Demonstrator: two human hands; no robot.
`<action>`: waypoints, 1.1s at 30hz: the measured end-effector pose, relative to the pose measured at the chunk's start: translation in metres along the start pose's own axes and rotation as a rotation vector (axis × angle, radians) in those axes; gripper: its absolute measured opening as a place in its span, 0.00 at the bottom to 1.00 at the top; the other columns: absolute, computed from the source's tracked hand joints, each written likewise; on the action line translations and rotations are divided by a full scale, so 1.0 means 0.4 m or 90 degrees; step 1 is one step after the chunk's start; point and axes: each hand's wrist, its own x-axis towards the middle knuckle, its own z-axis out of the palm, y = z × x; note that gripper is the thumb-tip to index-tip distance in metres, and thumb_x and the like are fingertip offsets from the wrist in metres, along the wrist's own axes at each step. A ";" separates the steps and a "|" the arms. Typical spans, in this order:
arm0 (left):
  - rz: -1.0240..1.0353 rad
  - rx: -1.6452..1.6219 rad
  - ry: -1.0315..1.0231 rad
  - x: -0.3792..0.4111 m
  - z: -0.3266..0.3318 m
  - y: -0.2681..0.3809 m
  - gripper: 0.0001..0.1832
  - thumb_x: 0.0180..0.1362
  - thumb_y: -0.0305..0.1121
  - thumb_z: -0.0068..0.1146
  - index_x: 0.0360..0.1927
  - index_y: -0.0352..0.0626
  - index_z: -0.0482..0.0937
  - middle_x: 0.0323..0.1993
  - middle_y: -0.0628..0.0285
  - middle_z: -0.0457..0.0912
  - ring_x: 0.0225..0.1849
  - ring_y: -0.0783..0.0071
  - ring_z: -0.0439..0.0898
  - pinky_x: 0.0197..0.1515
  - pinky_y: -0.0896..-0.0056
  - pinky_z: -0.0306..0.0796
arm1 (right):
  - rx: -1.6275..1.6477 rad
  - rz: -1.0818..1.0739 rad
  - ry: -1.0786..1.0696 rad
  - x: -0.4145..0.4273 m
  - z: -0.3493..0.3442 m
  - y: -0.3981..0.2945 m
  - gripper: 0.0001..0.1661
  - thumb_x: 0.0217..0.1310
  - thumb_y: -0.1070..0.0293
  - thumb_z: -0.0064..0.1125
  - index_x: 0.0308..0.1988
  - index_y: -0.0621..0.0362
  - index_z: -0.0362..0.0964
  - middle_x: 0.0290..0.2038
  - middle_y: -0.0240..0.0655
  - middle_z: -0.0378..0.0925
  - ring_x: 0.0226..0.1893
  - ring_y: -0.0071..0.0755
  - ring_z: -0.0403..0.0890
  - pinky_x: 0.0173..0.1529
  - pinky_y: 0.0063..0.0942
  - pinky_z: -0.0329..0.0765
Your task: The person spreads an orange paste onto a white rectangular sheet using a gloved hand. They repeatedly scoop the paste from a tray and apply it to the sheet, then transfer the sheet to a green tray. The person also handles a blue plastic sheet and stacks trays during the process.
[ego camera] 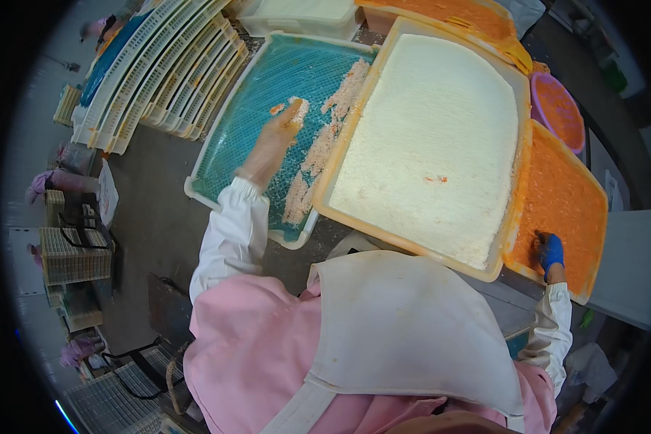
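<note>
My bare left hand (271, 145) is over a white-rimmed tray (198, 187) with a teal mesh lining and grips a crumb-coated piece (302, 113) between thumb and fingers. Flat pinkish crumb-coated pieces (319, 146) lie in a row along the tray's right side. Beside it, a cream tub (407, 247) holds white breadcrumbs (428, 119), with a small orange bit (436, 179) on the surface. My right hand (552, 251), in a blue glove, has its fingers at the orange wet mixture (559, 200) in the right-hand tub; its fingertips are hard to make out.
Stacked plastic trays (163, 81) stand at the upper left. A pink basin (557, 111) of orange mixture and another orange-filled tub (439, 15) sit farther back. A translucent bin (298, 24) stands behind the mesh tray. Other people (65, 182) are at the far left.
</note>
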 end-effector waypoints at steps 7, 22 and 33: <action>-0.098 0.337 -0.077 0.120 -0.025 -0.210 0.33 0.62 0.54 0.30 0.64 0.44 0.53 0.65 0.57 0.55 0.65 0.65 0.55 0.64 0.69 0.47 | -0.007 0.025 0.051 -0.016 -0.002 0.000 0.19 0.46 0.82 0.47 0.40 0.62 0.75 0.39 0.45 0.78 0.38 0.35 0.79 0.40 0.28 0.72; 0.164 0.238 -0.196 -0.026 0.170 -0.011 0.20 0.55 0.36 0.51 0.52 0.44 0.72 0.49 0.57 0.73 0.50 0.70 0.71 0.51 0.71 0.65 | 0.232 -0.291 0.205 0.019 -0.174 -0.371 0.22 0.55 0.81 0.47 0.52 0.59 0.64 0.47 0.37 0.72 0.47 0.29 0.72 0.50 0.21 0.67; 0.277 0.596 -0.182 0.005 0.282 0.002 0.13 0.58 0.36 0.45 0.39 0.36 0.74 0.31 0.51 0.79 0.33 0.59 0.77 0.37 0.64 0.70 | 0.260 -0.070 0.154 0.121 -0.040 -0.246 0.15 0.55 0.70 0.50 0.44 0.55 0.72 0.41 0.48 0.74 0.44 0.46 0.75 0.46 0.36 0.72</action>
